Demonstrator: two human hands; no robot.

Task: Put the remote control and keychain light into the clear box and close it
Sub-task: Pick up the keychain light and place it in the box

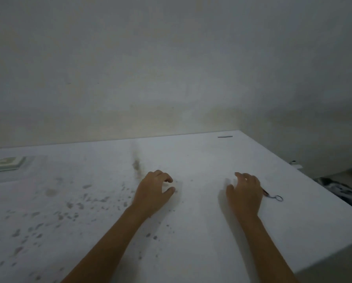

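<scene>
Whole picture: soft and dim, fine detail was lost.
Keychain light: at 3 o'clock from the right hand; only the ring and a dark stub showed, the body lay hidden under the hand.
Left hand: fingertips curled, whether they held anything could not be told.
Flat object: at 9 o'clock, cut by the left edge, too blurred to name.
Dark clutter: at 3 o'clock beyond the table, cut by the right edge, unreadable.
Small dark strip: at 1 o'clock, too small to identify.
</scene>
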